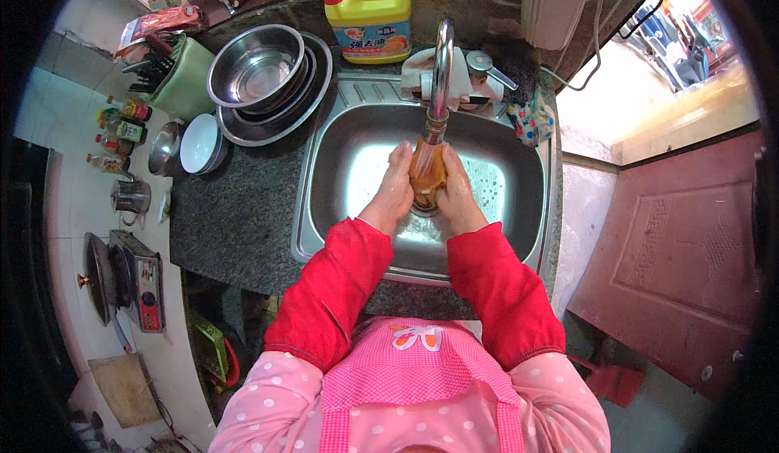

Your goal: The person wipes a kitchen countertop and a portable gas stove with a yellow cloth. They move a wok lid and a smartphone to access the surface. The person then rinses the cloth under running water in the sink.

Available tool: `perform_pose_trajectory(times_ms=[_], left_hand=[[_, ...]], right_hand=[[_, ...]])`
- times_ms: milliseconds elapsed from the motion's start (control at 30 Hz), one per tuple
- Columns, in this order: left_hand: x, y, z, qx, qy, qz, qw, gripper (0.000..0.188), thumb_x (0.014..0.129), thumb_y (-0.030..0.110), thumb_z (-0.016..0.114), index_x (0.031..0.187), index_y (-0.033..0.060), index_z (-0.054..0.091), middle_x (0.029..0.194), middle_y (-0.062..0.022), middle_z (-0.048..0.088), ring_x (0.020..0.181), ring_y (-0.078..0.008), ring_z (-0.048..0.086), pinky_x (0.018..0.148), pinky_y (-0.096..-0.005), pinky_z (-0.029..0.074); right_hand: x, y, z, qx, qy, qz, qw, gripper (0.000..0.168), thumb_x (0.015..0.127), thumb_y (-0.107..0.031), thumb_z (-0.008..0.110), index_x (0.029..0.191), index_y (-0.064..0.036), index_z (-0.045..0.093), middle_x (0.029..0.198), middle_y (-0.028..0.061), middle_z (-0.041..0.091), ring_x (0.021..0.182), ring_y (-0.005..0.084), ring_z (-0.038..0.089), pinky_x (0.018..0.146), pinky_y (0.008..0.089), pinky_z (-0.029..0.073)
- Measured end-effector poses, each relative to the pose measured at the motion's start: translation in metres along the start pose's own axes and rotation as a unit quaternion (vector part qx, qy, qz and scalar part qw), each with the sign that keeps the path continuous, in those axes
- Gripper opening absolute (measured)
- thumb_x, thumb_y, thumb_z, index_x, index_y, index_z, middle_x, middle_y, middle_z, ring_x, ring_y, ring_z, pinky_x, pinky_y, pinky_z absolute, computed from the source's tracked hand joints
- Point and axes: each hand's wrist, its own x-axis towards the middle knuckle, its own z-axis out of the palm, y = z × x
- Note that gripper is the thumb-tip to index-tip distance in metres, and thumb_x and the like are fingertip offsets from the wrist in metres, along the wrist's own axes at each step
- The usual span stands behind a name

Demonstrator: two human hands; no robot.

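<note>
Over the stainless steel sink (517, 209), both hands grip a soft-looking orange-brown item (427, 167). What it is, a cloth, a sponge or something else, I cannot tell. Its left side is held by my left hand (392, 188), its right side by my right hand (459, 191). Right above the item is the mouth of the chrome faucet (441, 75), and clear water seems to run onto it. Below it the drain (425, 209) shows in part. Wet skin shows on both hands, and red sleeve covers reach to the wrists.
Stacked steel basins (255, 69) and white bowls (201, 142) stand left of the sink. Behind it are a yellow detergent jug (368, 21) and the faucet lever (499, 78). A patterned cloth (531, 118) hangs at the right rim. A reddish door (675, 246) is at right.
</note>
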Motion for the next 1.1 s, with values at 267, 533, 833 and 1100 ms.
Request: perform_pose_trajectory(times_ms=[267, 533, 833, 1100], left_hand=[[-0.02, 0.024, -0.017, 0.013, -0.128, -0.102, 0.986, 0.052, 0.082, 0.006, 0.066, 0.13, 0.01, 0.044, 0.118, -0.0084, 0.056, 0.105, -0.0234, 0.059, 0.086, -0.0373, 0.053], [-0.017, 0.029, 0.009, 0.108, -0.251, -0.228, 0.935, 0.031, 0.075, -0.005, 0.068, 0.101, 0.0093, 0.057, 0.073, -0.0011, 0.057, 0.055, -0.0083, 0.052, 0.042, -0.0189, 0.033], [-0.043, 0.008, 0.062, 0.477, -0.119, 0.109, 0.864, 0.019, 0.08, 0.009, 0.064, 0.099, 0.0096, 0.061, 0.08, -0.001, 0.062, 0.062, -0.0104, 0.054, 0.051, -0.0273, 0.041], [-0.031, -0.012, 0.044, 0.748, -0.049, 0.193, 0.633, 0.022, 0.08, 0.022, 0.058, 0.096, 0.007, 0.064, 0.088, -0.0194, 0.066, 0.084, -0.0366, 0.064, 0.072, -0.0451, 0.05]], right_hand=[[-0.021, -0.026, 0.05, -0.302, -0.1, 0.007, 0.948, 0.048, 0.089, -0.028, 0.06, 0.13, -0.008, 0.047, 0.127, 0.0114, 0.048, 0.113, 0.0227, 0.049, 0.097, 0.035, 0.041], [-0.027, -0.08, 0.054, -0.573, -0.298, -0.329, 0.689, 0.039, 0.078, -0.031, 0.07, 0.11, -0.009, 0.062, 0.12, 0.0137, 0.05, 0.106, 0.032, 0.05, 0.089, 0.0391, 0.041], [-0.05, -0.074, 0.048, -0.714, -0.109, -0.284, 0.631, 0.03, 0.08, -0.035, 0.062, 0.076, -0.005, 0.065, 0.084, 0.0145, 0.061, 0.079, 0.0354, 0.06, 0.069, 0.044, 0.048], [-0.049, -0.074, 0.05, -0.784, -0.075, -0.205, 0.581, 0.03, 0.081, -0.03, 0.05, 0.082, -0.005, 0.067, 0.086, 0.0202, 0.065, 0.083, 0.0405, 0.062, 0.075, 0.0483, 0.05]])
